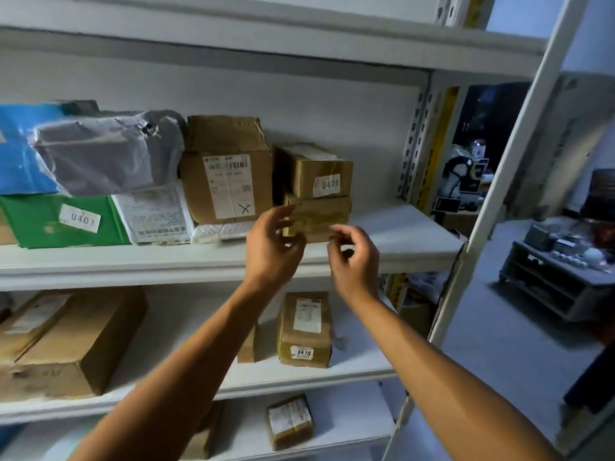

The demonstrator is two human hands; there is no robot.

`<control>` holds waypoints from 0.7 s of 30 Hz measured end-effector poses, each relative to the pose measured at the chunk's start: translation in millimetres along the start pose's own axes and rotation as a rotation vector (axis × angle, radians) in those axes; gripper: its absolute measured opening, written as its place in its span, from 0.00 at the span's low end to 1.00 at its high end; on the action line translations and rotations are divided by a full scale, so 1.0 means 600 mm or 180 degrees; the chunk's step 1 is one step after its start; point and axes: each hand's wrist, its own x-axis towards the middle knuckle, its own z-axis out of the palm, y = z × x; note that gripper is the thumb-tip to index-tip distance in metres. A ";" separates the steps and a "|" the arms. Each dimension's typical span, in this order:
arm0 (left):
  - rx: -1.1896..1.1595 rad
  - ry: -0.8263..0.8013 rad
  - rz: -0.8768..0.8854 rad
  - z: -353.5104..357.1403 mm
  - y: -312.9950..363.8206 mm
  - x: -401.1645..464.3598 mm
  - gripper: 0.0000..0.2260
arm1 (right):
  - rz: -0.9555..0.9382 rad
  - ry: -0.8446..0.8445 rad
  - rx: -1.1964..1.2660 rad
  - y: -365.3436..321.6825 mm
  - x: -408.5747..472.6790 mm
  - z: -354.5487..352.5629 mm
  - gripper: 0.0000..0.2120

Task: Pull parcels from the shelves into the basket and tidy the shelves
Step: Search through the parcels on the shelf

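Note:
Two small brown boxes are stacked on the middle shelf (416,234): the top box (316,168) carries a label 0471, and the lower box (319,216) lies under it. My left hand (273,247) hovers at the lower box's left front corner with fingers apart. My right hand (354,257) is just in front of its right end, fingers curled and empty. Whether either hand touches the box is unclear. A taller brown carton (226,181) with a barcode label stands to the left. No basket is in view.
Further left lie a grey plastic bag (109,151), a blue bag (16,151), a green parcel (60,221) marked 0401 and a white mailer (156,214). The shelf below holds a large carton (66,341) and a box (304,331) marked 0410. A white upright (499,194) stands right.

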 end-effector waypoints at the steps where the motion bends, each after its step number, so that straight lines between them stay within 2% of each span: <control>1: -0.0028 -0.0066 0.0049 0.001 0.017 0.015 0.25 | -0.0025 0.0107 -0.0041 -0.005 0.024 -0.004 0.14; 4: -0.0078 -0.0238 0.0094 0.011 0.062 0.053 0.32 | 0.0317 -0.0068 -0.0148 -0.010 0.097 -0.011 0.28; 6: -0.0025 -0.0325 0.0079 0.023 0.077 0.077 0.31 | 0.0757 -0.0415 0.0005 -0.017 0.136 -0.015 0.36; 9: -0.0138 -0.0407 -0.0188 0.041 0.079 0.108 0.31 | 0.1167 -0.0771 0.0273 -0.025 0.174 -0.010 0.41; 12: -0.0161 -0.0315 -0.0431 0.053 0.081 0.114 0.32 | 0.1233 -0.0900 0.0365 -0.028 0.186 -0.004 0.42; 16: -0.0248 -0.0034 -0.0493 0.061 0.077 0.116 0.31 | 0.1086 -0.0761 0.0491 -0.015 0.184 -0.005 0.36; 17: -0.0294 0.0004 -0.0498 0.062 0.069 0.118 0.29 | 0.1011 -0.0654 0.0659 -0.006 0.183 -0.006 0.29; 19: -0.0271 0.0135 -0.0479 0.062 0.057 0.119 0.20 | 0.0842 -0.0520 0.1025 -0.005 0.175 -0.015 0.11; 21: -0.0423 0.0289 -0.0441 0.061 0.063 0.111 0.13 | 0.0796 -0.0340 0.1229 0.003 0.170 -0.023 0.07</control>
